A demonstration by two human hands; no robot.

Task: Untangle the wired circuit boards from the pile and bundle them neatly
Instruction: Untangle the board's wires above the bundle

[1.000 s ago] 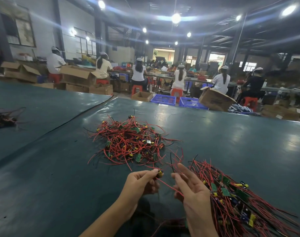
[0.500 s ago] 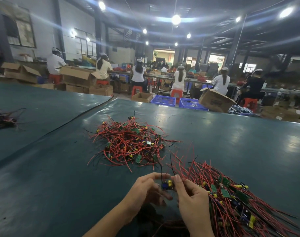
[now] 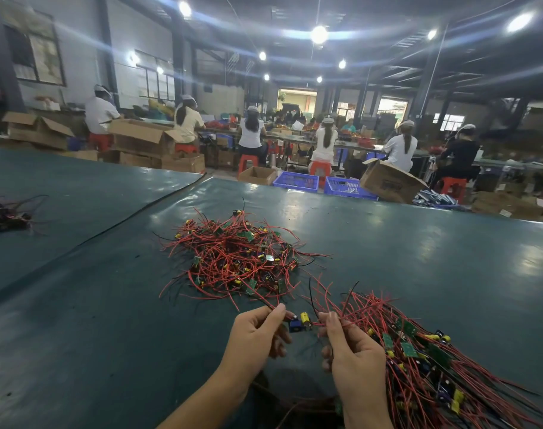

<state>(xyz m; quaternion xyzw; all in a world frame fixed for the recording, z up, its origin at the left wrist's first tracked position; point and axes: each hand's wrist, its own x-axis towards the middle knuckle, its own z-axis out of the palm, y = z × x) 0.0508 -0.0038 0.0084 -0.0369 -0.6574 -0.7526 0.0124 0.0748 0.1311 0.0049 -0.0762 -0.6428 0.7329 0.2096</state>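
Wired circuit board (image 3: 299,322), a single small one, hangs between our two hands just above the worktop (image 3: 78,335), toward its near edge. We see a yellow cylindrical part and a blue blocky part on it, with thin red wires running off to either side. Our left hand (image 3: 258,332) pinches the wire on the board's left between thumb and forefinger. Our right hand (image 3: 353,363) pinches the wire on its right in the same way, the other fingers curled under.

We count two heaps in front of us on this dark green worktop. The tangled pile (image 3: 239,258) lies beyond the hands, toward the middle. Its red wires loop every way, with a few black ones and little green boards and yellow parts scattered through, too many to count. The bundle (image 3: 434,366) lies to the right, just beside our right hand. Its wires run mostly one way, from lower right to upper left, with green boards along them. A third, smaller clump of wires (image 3: 7,213) sits well apart at the far left.

Beyond the worktop we count two blue crates (image 3: 296,182) side by side, several open cardboard boxes (image 3: 387,181), and six seated workers (image 3: 251,134) in the nearest row.
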